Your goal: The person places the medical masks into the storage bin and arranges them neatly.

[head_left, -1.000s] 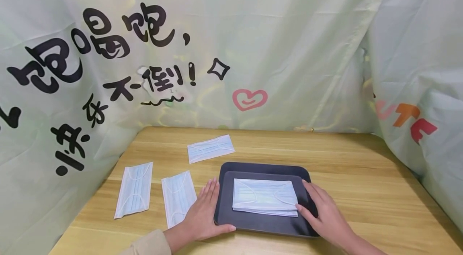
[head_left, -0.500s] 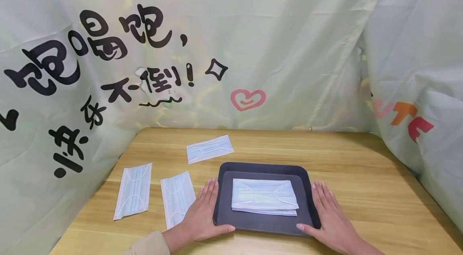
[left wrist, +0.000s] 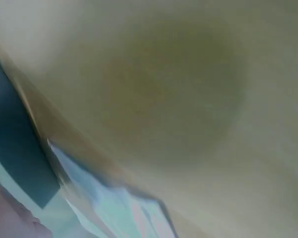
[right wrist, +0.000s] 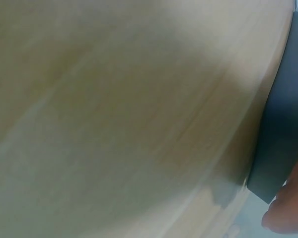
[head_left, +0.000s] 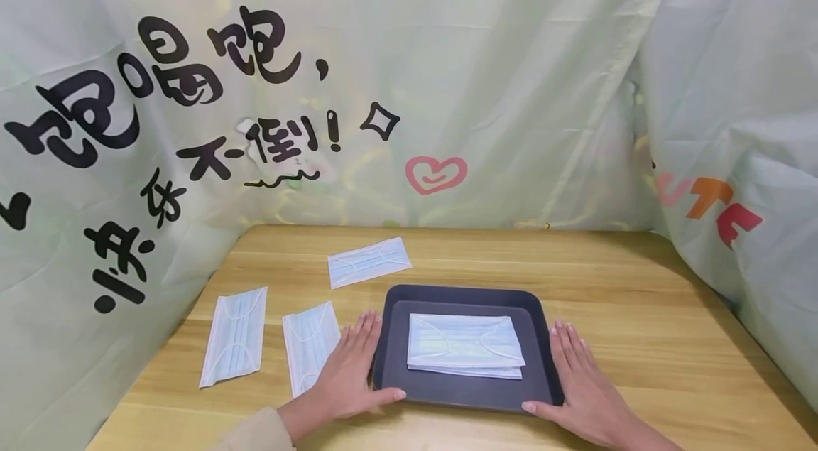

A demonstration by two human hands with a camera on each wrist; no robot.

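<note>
A dark rectangular tray [head_left: 463, 394] sits on the wooden table, with a small stack of light-blue face masks [head_left: 465, 341] in it. Along its left side lies my left hand [head_left: 348, 373], fingers straight and thumb over the front left corner. My right hand [head_left: 584, 383] flanks the opposite side the same way, its thumb tip at the front right corner. Dark tray walls [left wrist: 20, 134] also show in the left wrist view and, as a tray side [right wrist: 285, 109], in the right wrist view. A loose mask [head_left: 312, 344] is partly hidden behind my left hand.
Another mask [head_left: 234, 337] lies farther left, and one more mask [head_left: 369, 263] lies behind the tray. Printed cloth [head_left: 524, 117] hangs around the back and sides of the wooden table [head_left: 639, 309].
My right hand has drawn off the mask stack and the tray's rim to its outer right side, fingers straightened. The left hand has shifted slightly; the masks stay in place.
</note>
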